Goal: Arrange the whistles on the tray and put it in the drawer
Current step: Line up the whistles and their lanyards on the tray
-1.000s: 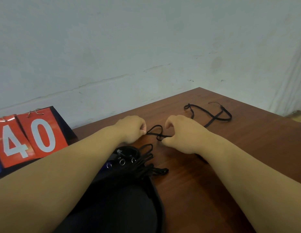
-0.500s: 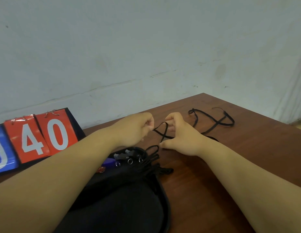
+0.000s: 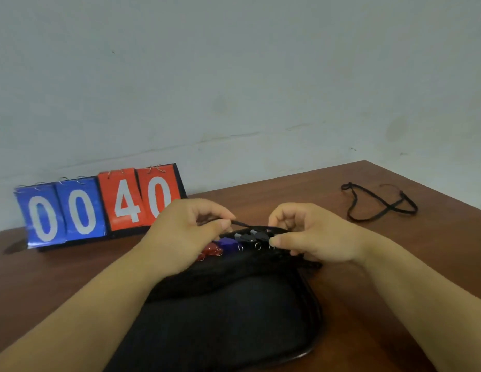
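Over the tray (image 3: pixel 234 326), the cord (image 3: pixel 243 224) vanishes into my left hand (image 3: pixel 185 234) and right hand (image 3: pixel 314 237); the tray runs off-frame below.

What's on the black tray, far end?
On the tray, far end: a red whistle, a blue whistle, two black whistles, all ringed. The left hand and right hand, holding a black cord, cover the row's ends; more may be hidden.

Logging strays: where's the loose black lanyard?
Head view: the loose black lanyard lies on the wooden table near its far right corner, beyond and right of the right hand, untouched.
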Motion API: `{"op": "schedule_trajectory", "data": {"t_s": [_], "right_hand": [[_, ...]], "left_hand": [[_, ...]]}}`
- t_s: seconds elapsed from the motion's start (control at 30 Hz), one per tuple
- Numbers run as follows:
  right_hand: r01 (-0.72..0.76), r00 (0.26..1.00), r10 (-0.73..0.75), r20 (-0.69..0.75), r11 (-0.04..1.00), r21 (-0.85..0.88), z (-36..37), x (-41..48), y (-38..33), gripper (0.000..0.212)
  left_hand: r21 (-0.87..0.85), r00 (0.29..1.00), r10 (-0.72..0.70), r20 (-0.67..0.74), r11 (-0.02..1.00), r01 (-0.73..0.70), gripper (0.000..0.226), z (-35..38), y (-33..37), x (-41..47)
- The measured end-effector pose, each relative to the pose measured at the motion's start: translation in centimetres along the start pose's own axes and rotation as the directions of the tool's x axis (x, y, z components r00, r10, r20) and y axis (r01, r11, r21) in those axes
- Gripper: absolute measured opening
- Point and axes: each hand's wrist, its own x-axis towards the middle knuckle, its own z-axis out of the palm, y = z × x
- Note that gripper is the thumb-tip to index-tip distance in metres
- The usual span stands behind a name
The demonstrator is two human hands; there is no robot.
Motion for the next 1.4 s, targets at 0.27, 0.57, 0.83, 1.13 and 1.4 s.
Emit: {"op": "schedule_trajectory", "data": {"t_s": [0.27, 0.57, 0.83, 1.13, 1.4], "right_hand": [[0.024, 0.993, -0.044, -0.111, 0.984, -0.174, 4.0, 1.9, -5.2, 0.005], [-0.105, 0.982, -0.011, -0.189, 0.801, -0.589, 7.2, 3.0, -3.3, 0.006], [-0.124, 0.989, 0.039, -0.140, 0.731, -0.671, 7.0, 3.0, -1.8, 0.007], [-0.222, 0.969, 0.079, -0.235, 0.704, -0.675, 4.6, 2.2, -1.1, 0.009], [-0.225, 0.972, 0.120, -0.203, 0.731, -0.644, 4.7, 2.1, -0.8, 0.006]], "left_hand": [[-0.037, 0.963, -0.172, -0.206, 0.985, 0.168, 0.010, -6.4, -5.5, -6.6], [0.258, 0.954, -0.293, -0.054, 0.919, 0.297, 0.010, -10.8, -11.8, -9.3], [0.385, 0.933, -0.359, -0.001, 0.861, 0.332, 0.009, -11.2, -13.8, -8.9], [0.467, 0.927, -0.374, 0.019, 0.823, 0.322, 0.010, -11.1, -14.0, -8.9], [0.532, 0.978, -0.207, -0.020, 0.826, 0.186, 0.015, -9.8, -13.0, -9.2]]}}
